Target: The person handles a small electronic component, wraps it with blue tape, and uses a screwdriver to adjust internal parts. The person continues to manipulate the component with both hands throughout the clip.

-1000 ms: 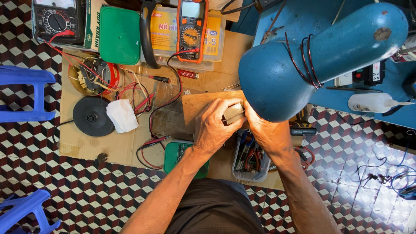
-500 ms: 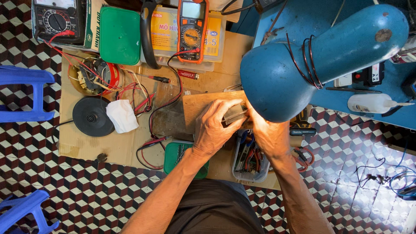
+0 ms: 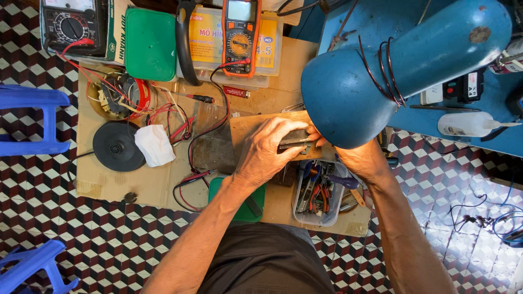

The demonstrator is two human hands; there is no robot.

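**Kid:** What is the left hand (image 3: 267, 155) doing?

**Helper:** Its fingers are curled over a small dark flat part (image 3: 297, 139). It holds that part down on a wooden board (image 3: 248, 130).

**Kid:** And the right hand (image 3: 357, 159)?

**Helper:** It sits just right of the part, under the big blue lamp (image 3: 381, 81). The lamp hides most of its fingers. One fingertip touches the right end of the part. I cannot tell if that hand is gripping or loose.

**Kid:** Where is the part?

**Helper:** In the middle of the scene, on the board, right by the lamp's round end. The board lies on a sheet of cardboard (image 3: 109, 185) on the checkered floor (image 3: 65, 239).

**Kid:** What is close to the hands?

**Helper:** On the near side is a clear box of tools (image 3: 316, 196). To its left is a green lid (image 3: 245, 204), partly under the left arm.

**Kid:** What is on the left?

**Helper:** A black round disc (image 3: 115, 146) with a white cloth (image 3: 155, 145) just beside it. Red and black wires (image 3: 185, 122) loop between them and the board.

**Kid:** And far away?

**Helper:** An orange meter (image 3: 241, 35) lies on a clear case. A black meter (image 3: 71, 24) is at the far left. A green box (image 3: 151, 43) is between them. Blue stools (image 3: 30, 117) stand on the left.
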